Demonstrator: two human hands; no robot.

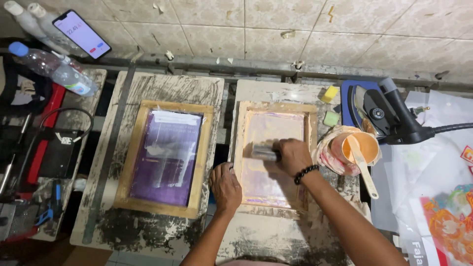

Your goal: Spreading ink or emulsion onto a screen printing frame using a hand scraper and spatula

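While the right hand (291,155) drags a squeegee (263,152) across the mesh, its fingers are clenched around the handle; the tool sits at mid-height of the right printing screen (274,153), centre of the frame. The blade is blurred, so its edge detail cannot be read. A black bead bracelet (306,174) circles the right wrist.

The left hand (225,186) lies palm-down at the lower left corner of that screen's wooden frame, fingers released and spread, pressing flat on the wood and the board beside it.

A second wooden screen (165,157) with purple mesh lies left of centre on its own paint-stained board, apart from both hands.

Right of the worked screen: an ink tub (355,148) holding orange paste, with a pale spatula (363,165) standing in it. A yellow sponge (329,93) and a green sponge (331,118) lie just above it. A black heat tool (394,116) rests on a blue pad at upper right.

Upper left of the frame: a phone (81,33) with a lit display leans on the tiled wall; a clear plastic bottle (54,68) lies below it. The desk (276,241) surface is scuffed with dried ink.
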